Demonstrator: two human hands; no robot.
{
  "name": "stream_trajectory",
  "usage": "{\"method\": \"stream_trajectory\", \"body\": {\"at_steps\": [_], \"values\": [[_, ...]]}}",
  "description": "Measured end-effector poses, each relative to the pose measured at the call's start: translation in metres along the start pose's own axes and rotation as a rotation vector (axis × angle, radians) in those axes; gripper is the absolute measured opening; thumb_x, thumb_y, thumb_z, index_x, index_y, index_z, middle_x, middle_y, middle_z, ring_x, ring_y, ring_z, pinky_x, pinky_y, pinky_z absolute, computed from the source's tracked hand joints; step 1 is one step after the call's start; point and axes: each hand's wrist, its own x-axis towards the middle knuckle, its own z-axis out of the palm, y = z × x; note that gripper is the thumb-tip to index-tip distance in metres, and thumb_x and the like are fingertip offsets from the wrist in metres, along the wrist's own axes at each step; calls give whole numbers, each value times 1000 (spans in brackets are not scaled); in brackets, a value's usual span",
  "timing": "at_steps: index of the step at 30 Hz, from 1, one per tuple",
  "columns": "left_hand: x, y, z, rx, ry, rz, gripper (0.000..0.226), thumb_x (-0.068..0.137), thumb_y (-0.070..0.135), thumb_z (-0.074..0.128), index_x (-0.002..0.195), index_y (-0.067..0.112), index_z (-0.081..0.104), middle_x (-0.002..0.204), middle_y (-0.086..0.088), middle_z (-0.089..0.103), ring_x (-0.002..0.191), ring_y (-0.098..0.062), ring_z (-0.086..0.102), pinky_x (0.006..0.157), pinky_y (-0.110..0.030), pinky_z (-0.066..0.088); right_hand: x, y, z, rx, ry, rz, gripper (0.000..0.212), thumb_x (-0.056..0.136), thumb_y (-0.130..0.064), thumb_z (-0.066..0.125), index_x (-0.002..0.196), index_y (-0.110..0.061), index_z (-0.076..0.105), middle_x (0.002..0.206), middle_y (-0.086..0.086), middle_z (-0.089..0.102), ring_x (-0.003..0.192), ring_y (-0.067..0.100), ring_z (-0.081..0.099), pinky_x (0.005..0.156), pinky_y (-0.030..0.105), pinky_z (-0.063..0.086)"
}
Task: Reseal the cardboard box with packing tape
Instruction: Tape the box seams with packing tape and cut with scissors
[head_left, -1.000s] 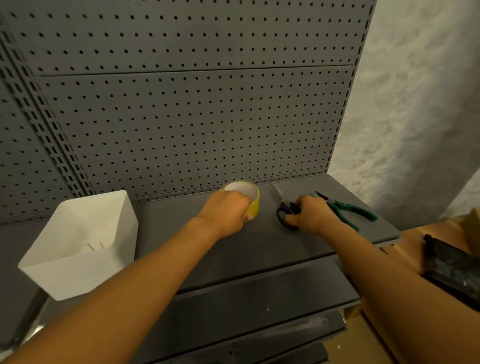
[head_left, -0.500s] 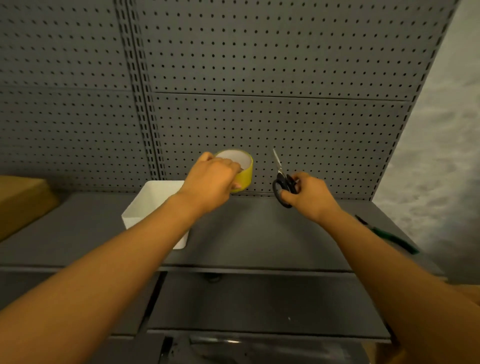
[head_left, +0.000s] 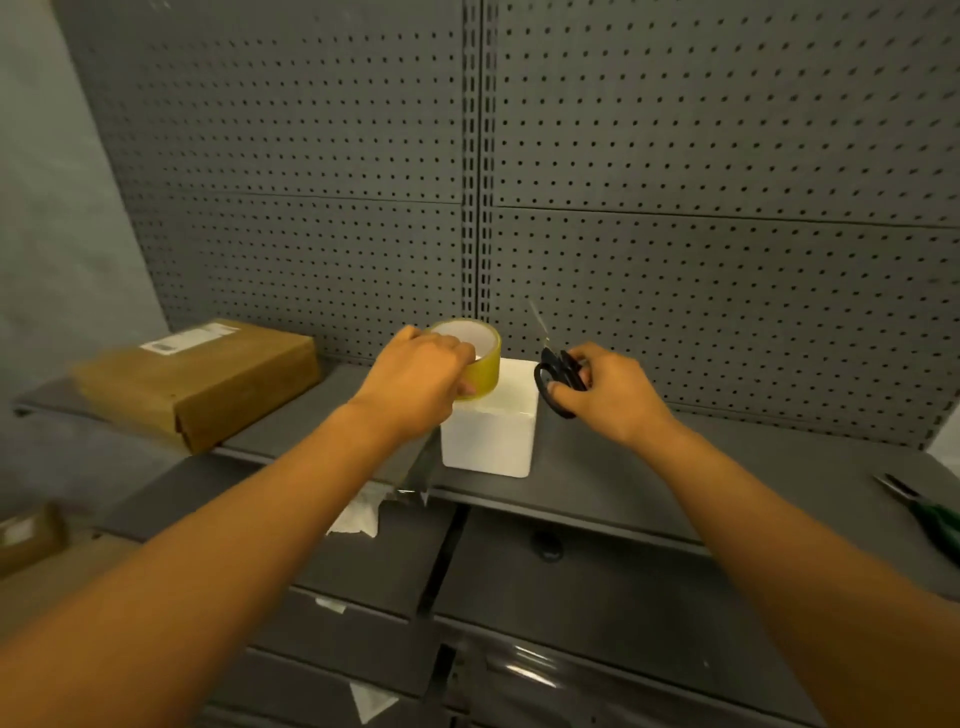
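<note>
My left hand (head_left: 415, 382) grips a yellow roll of packing tape (head_left: 480, 358), held in the air above the shelf. My right hand (head_left: 608, 395) holds black-handled scissors (head_left: 556, 371) with the blades pointing up. A brown cardboard box (head_left: 202, 384) with a white label lies on the grey shelf (head_left: 649, 467) at the left, well apart from both hands.
A white square bin (head_left: 493, 436) stands on the shelf just below the hands. Green-handled pliers (head_left: 930, 512) lie at the right edge. A grey pegboard (head_left: 675, 182) backs the shelf. Lower shelves hold scraps of white paper (head_left: 358, 517). Another cardboard box (head_left: 31, 535) sits low at the left.
Both hands lifted the tape and scissors off the shelf. The view swung left, bringing the cardboard box into sight and pushing the pliers to the right edge.
</note>
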Motion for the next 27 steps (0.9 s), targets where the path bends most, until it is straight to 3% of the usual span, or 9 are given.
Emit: {"method": "stream_trajectory", "body": {"at_steps": [7, 12, 14, 20, 27], "values": [[-33, -94, 11, 17, -5, 3, 30, 96, 27, 49, 125, 20, 53, 122, -1, 61, 112, -22, 55, 94, -32, 31, 26, -74, 65, -22, 20, -6, 42, 86, -32, 66, 120, -10, 55, 103, 7, 62, 89, 24, 59, 81, 38, 52], [-57, -175, 27, 21, -18, 20, 29, 96, 30, 51, 124, 21, 56, 121, 1, 62, 110, -21, 56, 92, -31, 32, 49, -130, 122, -50, 27, -23, 41, 86, -34, 68, 117, -9, 56, 95, 4, 60, 84, 22, 56, 72, 33, 48], [-62, -202, 34, 28, -25, 19, 29, 96, 32, 51, 123, 22, 56, 119, 1, 63, 108, -21, 57, 91, -31, 32, 57, -145, 142, -68, 10, -22, 41, 85, -34, 68, 116, -11, 56, 95, 6, 62, 84, 23, 58, 75, 37, 52], [-61, -251, 56, 24, -22, 22, 28, 96, 31, 50, 122, 22, 54, 119, 2, 62, 107, -20, 56, 89, -31, 32, 92, -161, 172, -146, -38, 19, 42, 85, -36, 68, 117, -11, 57, 95, 8, 64, 83, 25, 61, 78, 43, 55], [-47, -270, 87, -32, -25, 8, 24, 95, 29, 53, 117, 21, 58, 115, 1, 64, 106, -21, 57, 95, -32, 35, 134, -148, 200, -194, -90, 68, 44, 88, -34, 66, 121, -8, 53, 93, 10, 60, 79, 25, 57, 71, 38, 51]]}}
